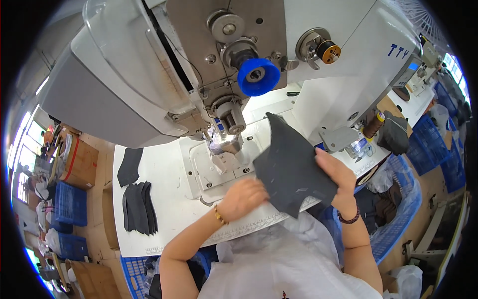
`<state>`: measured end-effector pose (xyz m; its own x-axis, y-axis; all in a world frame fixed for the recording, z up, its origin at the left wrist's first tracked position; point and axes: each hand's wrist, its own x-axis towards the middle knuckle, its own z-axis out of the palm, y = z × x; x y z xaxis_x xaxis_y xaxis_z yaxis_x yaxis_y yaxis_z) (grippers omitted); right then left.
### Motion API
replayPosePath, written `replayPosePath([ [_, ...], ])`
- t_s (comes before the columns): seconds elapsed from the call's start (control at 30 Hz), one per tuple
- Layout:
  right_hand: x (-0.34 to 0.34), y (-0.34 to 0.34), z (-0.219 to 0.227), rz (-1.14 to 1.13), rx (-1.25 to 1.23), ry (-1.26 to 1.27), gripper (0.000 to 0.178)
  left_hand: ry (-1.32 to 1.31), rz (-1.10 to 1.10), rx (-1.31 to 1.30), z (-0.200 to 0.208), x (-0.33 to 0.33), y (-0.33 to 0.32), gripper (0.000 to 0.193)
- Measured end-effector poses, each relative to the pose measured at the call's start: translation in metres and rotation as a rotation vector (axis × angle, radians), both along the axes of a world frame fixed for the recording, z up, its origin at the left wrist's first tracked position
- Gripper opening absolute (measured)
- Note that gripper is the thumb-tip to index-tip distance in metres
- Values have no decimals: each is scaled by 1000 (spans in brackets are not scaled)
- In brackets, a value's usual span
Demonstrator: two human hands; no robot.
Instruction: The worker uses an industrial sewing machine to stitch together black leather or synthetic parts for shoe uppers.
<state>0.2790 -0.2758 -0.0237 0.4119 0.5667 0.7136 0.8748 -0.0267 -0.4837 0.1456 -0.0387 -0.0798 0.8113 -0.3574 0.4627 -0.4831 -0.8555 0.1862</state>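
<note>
The sewing machine's (343, 55) blue knob (259, 85) stood nearest. Your right hand (340, 173) grasped the right edge of the dark grey piece (295, 167) above the white table (174, 214); your left hand (244, 198) curled at the left edge, though whether it gripped, I could not tell.

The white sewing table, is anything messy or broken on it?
Nothing looks spilled or broken. The stack of dark grey strip-shaped pieces on the left just looks slightly untidy, because its edges fan out unevenly.
</note>
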Motion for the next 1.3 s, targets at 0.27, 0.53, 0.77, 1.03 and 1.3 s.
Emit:
replayPosePath([
  [0.27, 17, 33, 5, -140, -52, 385, 54, -115, 512, -542, 90, -30, -31, 12],
  [0.53, -19, 123, 37, -225, 3, -49, 34, 146, 685, -877, 78, -28, -1, 18],
  [0.77, 1, 144, 47, -137, -172, 142, 32, 129, 1734, 61, -5, -155, 179, 25],
  [1.03, 9, 141, 59, -43, -290, 185, 53, -27, 1566, -214, 5, -182, 215, 23],
  [1.3, 45, 140, 5, 215, -363, -296, 36, 209, 166, -1265, 89, -95, 86, 41],
])
